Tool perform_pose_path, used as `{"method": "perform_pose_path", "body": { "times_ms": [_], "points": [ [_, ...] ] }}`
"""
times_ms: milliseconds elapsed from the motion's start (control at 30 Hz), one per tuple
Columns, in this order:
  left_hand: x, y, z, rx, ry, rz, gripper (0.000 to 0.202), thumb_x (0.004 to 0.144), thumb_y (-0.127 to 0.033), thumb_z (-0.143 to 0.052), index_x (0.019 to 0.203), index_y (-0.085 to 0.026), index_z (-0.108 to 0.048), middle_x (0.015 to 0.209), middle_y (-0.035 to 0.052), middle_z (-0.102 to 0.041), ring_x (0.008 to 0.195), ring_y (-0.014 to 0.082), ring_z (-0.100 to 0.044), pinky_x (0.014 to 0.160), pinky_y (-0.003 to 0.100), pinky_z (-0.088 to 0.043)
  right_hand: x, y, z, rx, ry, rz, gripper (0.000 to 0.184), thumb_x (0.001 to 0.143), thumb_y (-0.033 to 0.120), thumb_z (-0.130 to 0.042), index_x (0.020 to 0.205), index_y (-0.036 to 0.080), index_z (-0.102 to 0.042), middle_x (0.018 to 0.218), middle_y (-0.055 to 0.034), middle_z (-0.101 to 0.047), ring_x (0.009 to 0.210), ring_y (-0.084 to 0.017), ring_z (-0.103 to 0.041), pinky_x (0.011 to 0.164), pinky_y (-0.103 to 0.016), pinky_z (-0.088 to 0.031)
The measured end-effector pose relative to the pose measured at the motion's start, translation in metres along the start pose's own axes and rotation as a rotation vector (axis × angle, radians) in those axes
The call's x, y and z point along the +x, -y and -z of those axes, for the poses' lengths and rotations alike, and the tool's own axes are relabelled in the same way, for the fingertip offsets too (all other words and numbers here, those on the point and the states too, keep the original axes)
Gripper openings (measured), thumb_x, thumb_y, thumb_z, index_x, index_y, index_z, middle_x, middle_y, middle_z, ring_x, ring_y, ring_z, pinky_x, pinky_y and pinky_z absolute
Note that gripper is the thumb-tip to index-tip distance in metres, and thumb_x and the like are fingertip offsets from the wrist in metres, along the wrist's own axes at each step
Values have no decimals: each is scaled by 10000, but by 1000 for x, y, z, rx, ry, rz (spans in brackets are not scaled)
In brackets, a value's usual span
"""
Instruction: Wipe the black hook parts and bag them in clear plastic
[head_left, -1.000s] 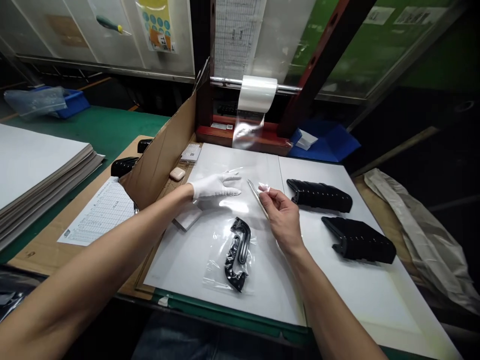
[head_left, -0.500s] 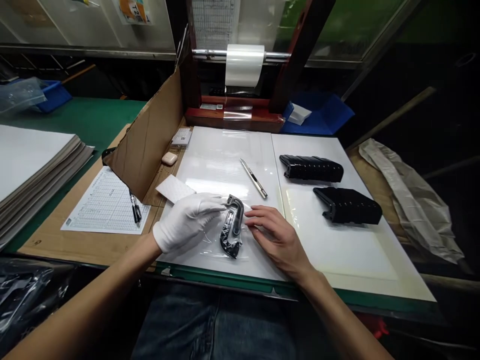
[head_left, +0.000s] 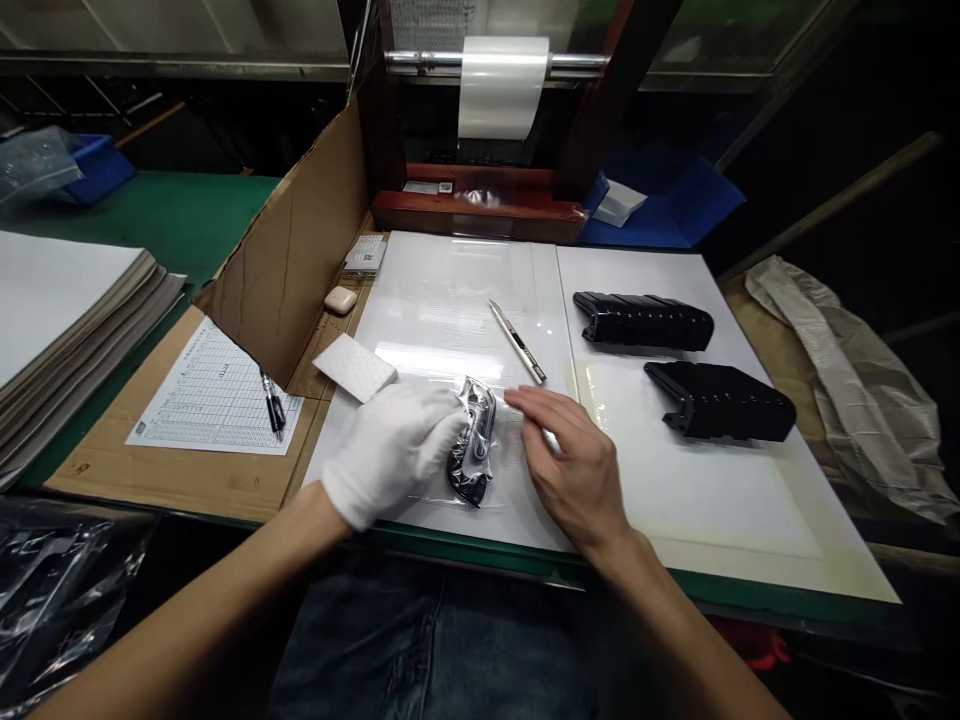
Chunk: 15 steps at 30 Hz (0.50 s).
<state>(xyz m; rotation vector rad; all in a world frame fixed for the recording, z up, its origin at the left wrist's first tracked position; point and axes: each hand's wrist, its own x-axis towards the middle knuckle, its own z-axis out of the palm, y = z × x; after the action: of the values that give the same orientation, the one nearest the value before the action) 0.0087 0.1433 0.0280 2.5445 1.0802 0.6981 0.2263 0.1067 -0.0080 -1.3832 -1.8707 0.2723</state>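
A black, curved, handle-like part (head_left: 480, 425) lies inside a clear plastic bag (head_left: 431, 492) on the white work surface. My left hand (head_left: 394, 445), in a white glove, lies over the bag's left side. Its fingers and thumb are close together at the bag beside the part; the fingertips are slightly blurred. My right hand (head_left: 574, 465) is bare and hovers just right of the bag. Its fingers are bent, with a gap between thumb and forefinger and nothing visible held. Above the hands rests a slim silver cutter knife (head_left: 517, 342).
Two glossy black ribbed pieces (head_left: 645, 322) sit to the right. A white foam pad (head_left: 355, 366) lies left of the bag, by a cardboard partition (head_left: 300, 230). At the back, a film roll (head_left: 502, 88) hangs on a rod. Printed sheet (head_left: 217, 395) and pen (head_left: 271, 405) lie left.
My left hand has curled, its thumb now beside the fingers. My right hand has lifted slightly and bent its fingers, thumb apart. The camera view has tilted down a little.
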Motion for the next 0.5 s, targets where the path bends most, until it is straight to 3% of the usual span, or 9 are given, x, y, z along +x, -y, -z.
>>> {"method": "perform_pose_path", "body": {
  "times_ms": [100, 167, 233, 300, 400, 500],
  "points": [
    [12, -12, -29, 48, 124, 113, 472, 1018, -269, -454, 1457, -97, -473, 1513, 154, -514, 1443, 305, -421, 1181, 475, -398, 7, -3, -29, -71, 50, -53, 453, 965, 80, -377, 1371, 93, -575, 1398, -144, -603, 1365, -252, -515, 1160, -502, -436],
    [14, -14, -45, 72, 213, 183, 587, 1009, -272, -444, 1550, -78, -323, 1629, 150, -339, 1520, 327, -260, 1229, 481, -314, 6, -8, -45, -107, 111, -69, 559, 913, 18, -315, 1446, 38, -482, 1500, -175, -484, 1464, -266, -373, 1214, -532, -340],
    [15, -13, -53, 81, 253, 235, 608, 1008, -275, -420, 1574, -99, -281, 1668, 119, -251, 1539, 337, -189, 1248, 500, -261, 2, -11, -52, -131, 158, -77, 654, 862, -16, -302, 1509, 27, -378, 1577, -175, -360, 1517, -265, -241, 1248, -552, -244],
    [17, -12, -54, 71, 281, 249, 618, 1008, -273, -404, 1581, -95, -260, 1680, 122, -206, 1546, 352, -144, 1252, 528, -230, 0, -12, -52, -143, 189, -68, 705, 852, -9, -323, 1553, 66, -301, 1613, -155, -295, 1534, -265, -170, 1256, -568, -196],
    [11, -18, -45, 56, 305, 226, 608, 999, -286, -414, 1557, -60, -320, 1668, 171, -212, 1542, 386, -130, 1247, 574, -208, 1, -12, -46, -133, 200, -28, 725, 896, 15, -313, 1597, 152, -192, 1629, -130, -277, 1537, -260, -150, 1243, -591, -222],
    [-30, -38, -30, -42, 271, 230, 598, 986, -291, -434, 1547, -97, -371, 1647, 169, -280, 1540, 375, -164, 1248, 579, -212, 5, -15, -37, -83, 231, 57, 732, 920, 11, -287, 1603, 250, -175, 1610, -84, -345, 1528, -239, -205, 1230, -598, -264]
  ]
}}
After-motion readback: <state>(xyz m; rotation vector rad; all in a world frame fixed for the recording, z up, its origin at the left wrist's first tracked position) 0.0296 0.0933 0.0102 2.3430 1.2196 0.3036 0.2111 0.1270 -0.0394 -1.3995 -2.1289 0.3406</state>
